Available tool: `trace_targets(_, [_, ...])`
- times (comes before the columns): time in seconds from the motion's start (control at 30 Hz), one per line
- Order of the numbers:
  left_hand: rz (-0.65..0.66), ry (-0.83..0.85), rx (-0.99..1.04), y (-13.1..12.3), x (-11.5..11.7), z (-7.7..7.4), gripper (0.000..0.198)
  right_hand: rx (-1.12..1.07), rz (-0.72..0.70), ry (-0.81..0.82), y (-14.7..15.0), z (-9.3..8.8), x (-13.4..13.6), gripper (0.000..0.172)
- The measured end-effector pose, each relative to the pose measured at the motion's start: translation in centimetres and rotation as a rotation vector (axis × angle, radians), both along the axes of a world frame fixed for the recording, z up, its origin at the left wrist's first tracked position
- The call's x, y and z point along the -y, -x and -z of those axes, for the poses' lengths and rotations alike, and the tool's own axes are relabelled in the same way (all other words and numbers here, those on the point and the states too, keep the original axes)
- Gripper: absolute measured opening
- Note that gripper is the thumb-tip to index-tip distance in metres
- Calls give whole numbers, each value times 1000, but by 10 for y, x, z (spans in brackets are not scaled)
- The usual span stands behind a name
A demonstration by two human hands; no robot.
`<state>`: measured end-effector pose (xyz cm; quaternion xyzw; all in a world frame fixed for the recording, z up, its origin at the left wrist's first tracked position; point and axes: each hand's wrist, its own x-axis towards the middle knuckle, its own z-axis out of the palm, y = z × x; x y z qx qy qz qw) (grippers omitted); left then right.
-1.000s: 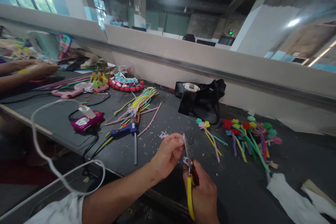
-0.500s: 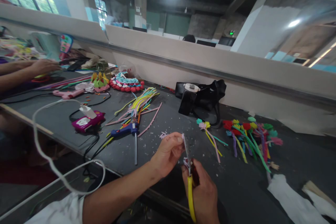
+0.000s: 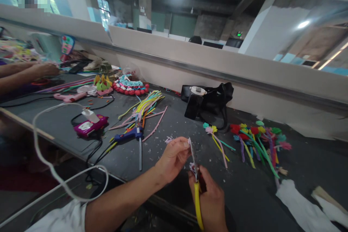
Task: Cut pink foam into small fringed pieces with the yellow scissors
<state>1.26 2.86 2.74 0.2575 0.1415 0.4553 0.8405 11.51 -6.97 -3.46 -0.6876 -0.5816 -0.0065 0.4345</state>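
My right hand (image 3: pixel 209 195) is wrapped round yellow-handled scissors (image 3: pixel 197 201), their blades pointing up and away. My left hand (image 3: pixel 175 156) pinches a small pale lilac piece (image 3: pixel 189 140) at the blade tips; it looks like a bit of fuzzy pipe cleaner. More pale lilac bits show beside the blades, close to my right fingers. A few cut lilac pieces (image 3: pixel 169 140) lie on the dark table (image 3: pixel 160 130) just beyond my left hand, among scattered tiny scraps.
A blue glue gun (image 3: pixel 129 135) lies left, before a heap of pipe cleaners (image 3: pixel 149 105). Pipe-cleaner flowers (image 3: pixel 258 134) lie right. A black bag (image 3: pixel 217 96) and phone (image 3: pixel 193 107) stand behind. A magenta power strip (image 3: pixel 91 125), white cable (image 3: pixel 38 145) and another person's hands (image 3: pixel 45 69) are left.
Almost nothing differs. Both my hands and the scissors hold nearly the same position; the other person's hands at the left have shifted slightly.
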Motion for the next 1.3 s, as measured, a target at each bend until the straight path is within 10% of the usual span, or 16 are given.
trace_targets(0.43, [-87, -118, -204, 2, -4, 3, 10, -13, 69, -10, -2, 7, 0, 35])
trace_targets(0.67, [-203, -916, -928, 2, 3, 4, 5, -345, 148, -53, -4, -13, 1, 46])
trace_targets(0.83, [-102, -1233, -1041, 0, 10, 12, 6, -668, 137, 30, -2, -35, 2, 48])
trace_targets(1.03, [7, -1175, -1002, -1, 10, 15, 5, -566, 190, 23, -15, -25, 0, 41])
trace_targets(1.3, [123, -352, -549, 0, -4, 8, 7, -567, 265, -51, -24, -27, 0, 44])
